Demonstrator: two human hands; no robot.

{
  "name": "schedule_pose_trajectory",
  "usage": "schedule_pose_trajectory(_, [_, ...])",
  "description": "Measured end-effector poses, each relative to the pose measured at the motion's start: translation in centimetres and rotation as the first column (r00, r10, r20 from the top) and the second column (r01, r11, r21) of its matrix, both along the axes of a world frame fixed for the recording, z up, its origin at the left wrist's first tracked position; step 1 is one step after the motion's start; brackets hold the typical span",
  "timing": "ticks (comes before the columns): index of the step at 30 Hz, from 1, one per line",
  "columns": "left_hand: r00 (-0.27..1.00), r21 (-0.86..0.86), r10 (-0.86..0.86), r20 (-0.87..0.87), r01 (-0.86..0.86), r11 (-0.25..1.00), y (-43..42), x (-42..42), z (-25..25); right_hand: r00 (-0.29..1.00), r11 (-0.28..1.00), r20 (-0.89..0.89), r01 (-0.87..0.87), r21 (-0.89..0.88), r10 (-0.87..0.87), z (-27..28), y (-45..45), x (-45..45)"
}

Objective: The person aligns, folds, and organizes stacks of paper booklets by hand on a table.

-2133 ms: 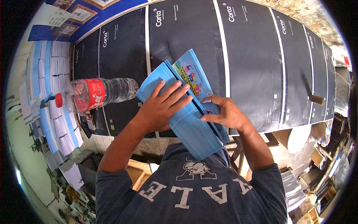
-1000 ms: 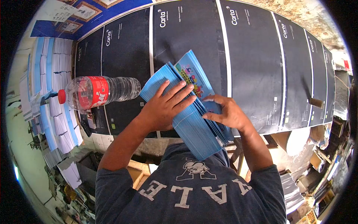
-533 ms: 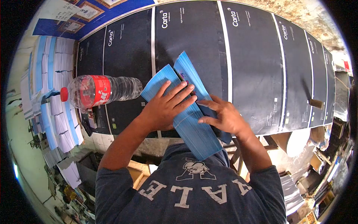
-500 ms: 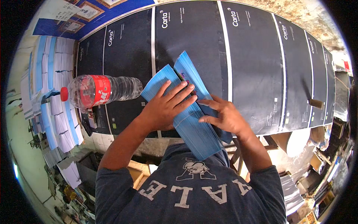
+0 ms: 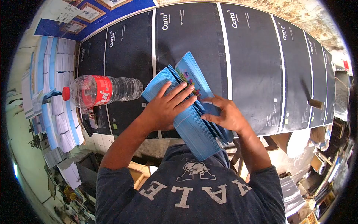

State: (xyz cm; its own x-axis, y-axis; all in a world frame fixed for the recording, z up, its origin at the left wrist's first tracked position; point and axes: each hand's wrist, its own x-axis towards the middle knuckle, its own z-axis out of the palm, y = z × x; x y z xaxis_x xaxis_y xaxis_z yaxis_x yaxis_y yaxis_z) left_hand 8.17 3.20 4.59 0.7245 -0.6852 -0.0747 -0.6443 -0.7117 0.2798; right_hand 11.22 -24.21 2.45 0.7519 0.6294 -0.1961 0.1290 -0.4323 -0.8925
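A thick stack of thin blue booklets (image 5: 197, 132) lies slanted at the table's near edge, its lower end reaching out over my lap. Across the top of it my left hand (image 5: 164, 106) is laid, fingers extended and gripping the stack, with the thumb mostly hidden. On the stack's right side, my right hand (image 5: 225, 114) pinches at a separated section of booklets (image 5: 194, 71) between thumb and index finger. That section leans open and shows a coloured printed cover.
A large plastic bottle with a red cap and label (image 5: 100, 90) lies on the dark table covering (image 5: 253, 74) to the left. Piles of paper (image 5: 61, 108) stand at the far left. A small brown block (image 5: 316, 103) sits at the right.
The right section of booklets has tilted further open, so more of the coloured cover shows. My right hand has shifted slightly; my left hand stays in place.
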Motion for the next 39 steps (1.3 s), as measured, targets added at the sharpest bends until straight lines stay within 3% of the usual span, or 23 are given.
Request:
schedule_pose_trajectory(2, [1.0, 0.01, -0.008, 0.014, 0.008, 1.0, 0.1, 0.0, -0.1, 1.0, 1.0, 0.01, -0.009, 0.024, 0.008, -0.7, 0.0, -0.3])
schedule_pose_trajectory(5, [1.0, 0.02, -0.005, 0.02, 0.005, 1.0, 0.1, -0.1, -0.1, 0.986, 0.982, 0.1, 0.117, 0.145, -0.133, -0.5, 0.4, -0.9])
schedule_pose_trajectory(7, [1.0, 0.024, 0.003, 0.013, -0.003, 1.0, 0.1, -0.2, -0.3, 0.996, 0.999, 0.086, -0.036, -0.039, 0.04, 0.5, 0.4, -0.7])
schedule_pose_trajectory(10, [0.999, 0.016, -0.005, 0.04, 0.004, 1.0, 0.3, -0.3, -0.6, 0.993, 0.99, 0.11, -0.029, -0.139, 0.045, 1.6, 0.7, -0.8])
schedule_pose_trajectory(14, [0.999, 0.018, -0.002, 0.052, 0.001, 1.0, 0.2, -0.4, -0.7, 0.993, 0.999, 0.121, 0.003, -0.035, 0.001, 0.1, 0.3, -0.7])
schedule_pose_trajectory(16, [0.998, 0.02, -0.001, 0.055, 0.0, 1.0, 0.2, -0.3, -0.6, 1.0, 1.0, 0.02, 0.004, -0.016, -0.004, 0.1, 0.1, -0.5])
schedule_pose_trajectory(26, [0.999, -0.047, -0.005, 0.044, 0.008, 0.999, 0.2, -0.3, -0.5, 0.999, 0.999, -0.022, 0.028, -0.034, -0.029, 0.1, 0.0, -0.5])
schedule_pose_trajectory(29, [0.999, -0.053, 0.0, 0.038, 0.002, 0.999, 0.1, -0.2, -0.4, 0.998, 0.992, 0.069, 0.002, -0.128, 0.007, 1.0, 0.4, -0.7])
schedule_pose_trajectory(31, [0.999, -0.057, 0.004, 0.031, -0.002, 0.998, 0.1, -0.2, -0.4, 0.999, 0.996, -0.049, 0.007, -0.088, -0.011, 1.1, 0.5, -0.6])
schedule_pose_trajectory(34, [1.0, -0.054, -0.002, 0.031, 0.004, 0.999, 0.1, -0.1, -0.3, 0.997, 0.995, 0.062, 0.043, -0.093, -0.038, -0.1, 0.3, -0.9])
schedule_pose_trajectory(39, [0.999, -0.062, -0.012, 0.033, 0.014, 0.998, 0.3, -0.2, -0.5, 0.996, 1.0, 0.087, 0.029, -0.008, -0.028, 0.1, 0.2, -1.1])
